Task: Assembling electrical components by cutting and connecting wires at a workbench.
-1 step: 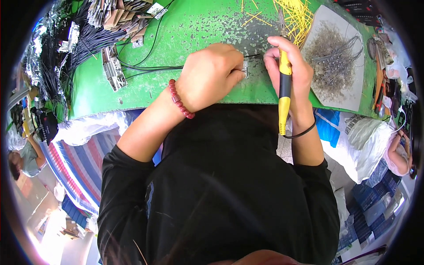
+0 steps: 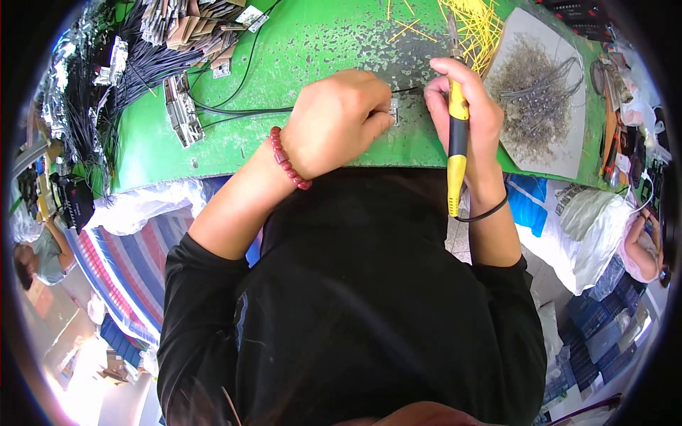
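My right hand [image 2: 484,110] is wrapped around a yellow and black soldering iron [image 2: 459,135], its metal tip pointing away from me. My left hand [image 2: 339,121] is closed over the green table, holding thin black cables [image 2: 249,111] that run into it from the left. A short dark wire end sticks out past its knuckles toward my right fingers. Beside my left thumb a small silvery metal part [image 2: 395,112] shows in part; the fingers hide the rest. At the cables' left end lies a metal bracket-like piece [image 2: 182,111].
Yellow thin tubes [image 2: 474,32] lie scattered at the far side. On the right, a pale sheet [image 2: 561,160] bears a heap of brownish bits and wire. Bundled black cables with metal ends [image 2: 153,64] crowd the far left. Other people sit at both sides.
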{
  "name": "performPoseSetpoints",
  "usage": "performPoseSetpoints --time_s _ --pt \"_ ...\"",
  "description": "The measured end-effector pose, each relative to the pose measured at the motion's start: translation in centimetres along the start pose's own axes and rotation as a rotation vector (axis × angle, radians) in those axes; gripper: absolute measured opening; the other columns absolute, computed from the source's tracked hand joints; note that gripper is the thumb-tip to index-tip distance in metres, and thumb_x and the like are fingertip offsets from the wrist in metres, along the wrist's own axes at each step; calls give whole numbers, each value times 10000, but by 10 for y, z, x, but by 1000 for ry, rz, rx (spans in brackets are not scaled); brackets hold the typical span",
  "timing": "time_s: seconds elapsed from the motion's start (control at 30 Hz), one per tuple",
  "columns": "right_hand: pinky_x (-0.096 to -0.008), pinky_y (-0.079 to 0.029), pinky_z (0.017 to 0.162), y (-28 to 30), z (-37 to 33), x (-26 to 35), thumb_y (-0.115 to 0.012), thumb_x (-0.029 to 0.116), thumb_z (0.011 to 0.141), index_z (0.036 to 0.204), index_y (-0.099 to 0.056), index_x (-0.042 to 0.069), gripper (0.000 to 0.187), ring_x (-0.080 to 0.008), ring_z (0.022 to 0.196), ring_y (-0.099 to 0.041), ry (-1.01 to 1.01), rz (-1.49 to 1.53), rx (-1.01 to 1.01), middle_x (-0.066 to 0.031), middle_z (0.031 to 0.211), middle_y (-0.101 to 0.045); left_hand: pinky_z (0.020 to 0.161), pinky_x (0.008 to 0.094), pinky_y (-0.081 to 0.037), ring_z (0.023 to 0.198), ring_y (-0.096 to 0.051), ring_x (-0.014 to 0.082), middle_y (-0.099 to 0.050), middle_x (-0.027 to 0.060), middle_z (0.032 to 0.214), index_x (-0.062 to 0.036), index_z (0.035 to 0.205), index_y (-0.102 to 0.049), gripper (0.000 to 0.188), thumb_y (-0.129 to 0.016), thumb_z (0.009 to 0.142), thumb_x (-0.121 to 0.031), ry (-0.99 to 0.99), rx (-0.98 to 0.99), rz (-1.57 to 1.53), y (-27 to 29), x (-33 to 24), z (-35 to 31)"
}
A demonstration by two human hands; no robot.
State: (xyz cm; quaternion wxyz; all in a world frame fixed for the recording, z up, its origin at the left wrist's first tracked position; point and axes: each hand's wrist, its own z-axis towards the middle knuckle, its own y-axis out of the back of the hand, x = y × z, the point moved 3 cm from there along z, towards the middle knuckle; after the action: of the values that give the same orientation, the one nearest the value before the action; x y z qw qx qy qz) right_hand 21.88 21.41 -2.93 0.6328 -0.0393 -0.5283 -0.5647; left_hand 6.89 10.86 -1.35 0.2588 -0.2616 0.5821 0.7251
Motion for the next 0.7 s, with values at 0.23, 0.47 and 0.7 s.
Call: performPoseSetpoints --time_s 0.23,0.47,0.7 --pt "-236 -521 656 8 8 9 -702 -82 755 1151 -608 88 442 -127 755 -686 -102 258 1 -78 850 -687 645 348 -503 733 -618 258 -646 84 779 -31 805 -629 152 -740 701 -35 -170 -83 2 15 -5 9" --pt "-214 -514 616 4 9 35 -695 -99 764 1161 -587 43 435 -84 680 -645 -19 430 -48 -73 762 -681 564 294 -475 633 -584 183 -618 66 748 -27 873 -643 148 -716 747 -1 12 -211 -78 21 -29 10" --pt "-216 -507 598 6 1 36 -673 -76 812 1179 -541 25 403 -78 677 -607 -147 544 -12 -71 788 -668 559 277 -448 617 -558 173 -598 64 734 -17 835 -642 76 -691 785 14 23 -234 -198 20 -32 2"
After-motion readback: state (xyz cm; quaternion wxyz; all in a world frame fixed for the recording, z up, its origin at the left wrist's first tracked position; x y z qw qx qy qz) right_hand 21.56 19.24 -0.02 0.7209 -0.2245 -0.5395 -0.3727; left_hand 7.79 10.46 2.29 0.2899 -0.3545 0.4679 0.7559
